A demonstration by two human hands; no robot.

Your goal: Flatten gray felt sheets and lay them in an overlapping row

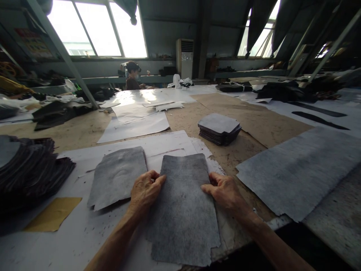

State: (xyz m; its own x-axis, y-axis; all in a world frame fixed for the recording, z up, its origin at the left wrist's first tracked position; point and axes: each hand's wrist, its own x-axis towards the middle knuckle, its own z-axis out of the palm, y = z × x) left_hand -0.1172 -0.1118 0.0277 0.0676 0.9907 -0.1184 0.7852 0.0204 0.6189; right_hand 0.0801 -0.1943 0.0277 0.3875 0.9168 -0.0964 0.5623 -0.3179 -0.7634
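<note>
A long grey fabric piece (184, 210) with notched lower corners lies in front of me. My left hand (146, 188) pinches its left edge between thumb and curled fingers. On the opposite edge, my right hand (224, 188) holds it the same way. Just left of it, a grey cut piece (120, 177) with a slightly raised middle rests on white paper (76, 233); my left wrist is near its right corner. Beyond my right hand stands a small stack of grey pieces (219, 128) with dark edges.
At the left is a tall stack of dark-edged pieces (34, 169), with a tan card (53, 214) below it. A large grey sheet (301, 169) covers the right side. A person (132, 77) sits across the table. A pole (64, 56) rises at the left.
</note>
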